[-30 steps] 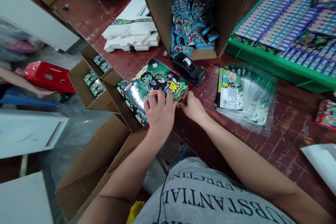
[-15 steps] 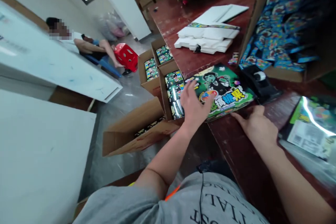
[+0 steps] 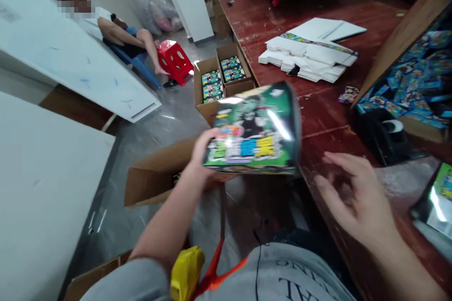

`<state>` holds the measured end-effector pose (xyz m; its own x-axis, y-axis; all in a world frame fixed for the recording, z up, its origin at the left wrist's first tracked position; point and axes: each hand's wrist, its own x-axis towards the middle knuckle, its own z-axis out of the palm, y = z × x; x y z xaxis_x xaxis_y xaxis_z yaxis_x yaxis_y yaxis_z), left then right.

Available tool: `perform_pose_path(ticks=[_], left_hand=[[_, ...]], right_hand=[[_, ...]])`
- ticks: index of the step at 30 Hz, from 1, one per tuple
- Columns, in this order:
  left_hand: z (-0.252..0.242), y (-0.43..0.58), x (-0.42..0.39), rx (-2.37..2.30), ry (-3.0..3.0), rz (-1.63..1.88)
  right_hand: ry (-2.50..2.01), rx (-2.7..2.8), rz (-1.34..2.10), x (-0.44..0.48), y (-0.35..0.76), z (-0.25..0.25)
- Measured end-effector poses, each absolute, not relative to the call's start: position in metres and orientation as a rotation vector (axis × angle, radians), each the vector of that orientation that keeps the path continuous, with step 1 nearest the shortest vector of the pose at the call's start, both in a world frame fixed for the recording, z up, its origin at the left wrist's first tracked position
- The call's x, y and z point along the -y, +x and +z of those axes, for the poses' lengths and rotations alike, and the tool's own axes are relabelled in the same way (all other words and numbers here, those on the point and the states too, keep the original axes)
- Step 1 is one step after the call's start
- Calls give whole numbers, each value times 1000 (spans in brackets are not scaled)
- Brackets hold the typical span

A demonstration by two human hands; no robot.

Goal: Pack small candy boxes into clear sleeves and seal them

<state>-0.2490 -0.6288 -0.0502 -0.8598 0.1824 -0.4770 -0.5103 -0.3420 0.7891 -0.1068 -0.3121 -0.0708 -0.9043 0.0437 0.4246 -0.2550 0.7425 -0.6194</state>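
Observation:
My left hand (image 3: 204, 153) grips the left end of a green printed candy box (image 3: 254, 127), its fingers partly hidden beneath. The box is smeared by motion and hangs off the table's edge, above the open cartons. Over the table's near edge, my right hand (image 3: 353, 193) is apart from the box, fingers curved and spread, with nothing in it. A black tape dispenser (image 3: 379, 134) stands just beyond that hand. Below the held box, an open brown carton (image 3: 151, 174) sits on the floor side, its contents mostly hidden.
Cartons (image 3: 206, 68) of similar boxes stand beside the red-brown table (image 3: 318, 113). On the table lie white folded cardboard (image 3: 310, 54) and a large carton (image 3: 399, 37) of blue packets. A person (image 3: 123, 33) sits far left near a red stool (image 3: 174, 61). A white panel (image 3: 45, 164) fills the left.
The candy box has left the table and moved left in my left hand. My right hand has come away from it and opened. The view has shifted.

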Motion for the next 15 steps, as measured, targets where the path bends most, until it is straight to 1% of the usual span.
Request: perform_pose_path(ticks=[3,5,7,9,11,15], left_hand=[[-41,-281,752,-1709,-689,2161],[-54,-294,817,-1767,-945,2014],[-80,-300,863,-1707,-1157,1819],[-115,-301,887,-1677,-1244,1715],[-152,-304,895,-1655,-1277,1645],[-223,-322,879,-1580,-1276,1529]], right_hand=[[3,2580,1030,332,-141,-109],[-38,2665,966,332,-158,-143],[-13,2718,863,330,-167,-167],[12,2737,770,329,-168,-177],[14,2762,690,331,-166,-177],[4,2816,583,337,-164,-171]])
